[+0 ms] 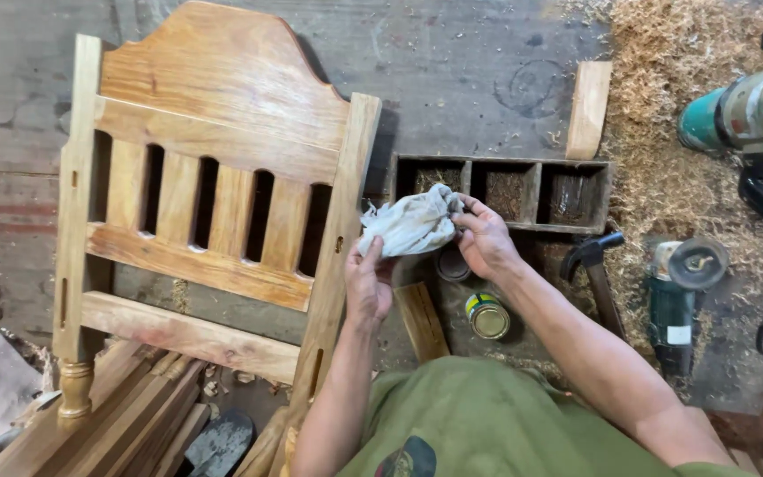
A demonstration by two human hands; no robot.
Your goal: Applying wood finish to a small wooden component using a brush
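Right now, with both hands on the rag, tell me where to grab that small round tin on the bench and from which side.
Grip the small tin around its side wall, coming straight down from above. It stands upright with its gold lid facing up, and a wood block sits close on its left. The right hand, now holding the white rag with the left hand, is directly above it.

Chair back: left of tray
Rag: between them
Tin: before tray
Hammer, grinder: right of tin
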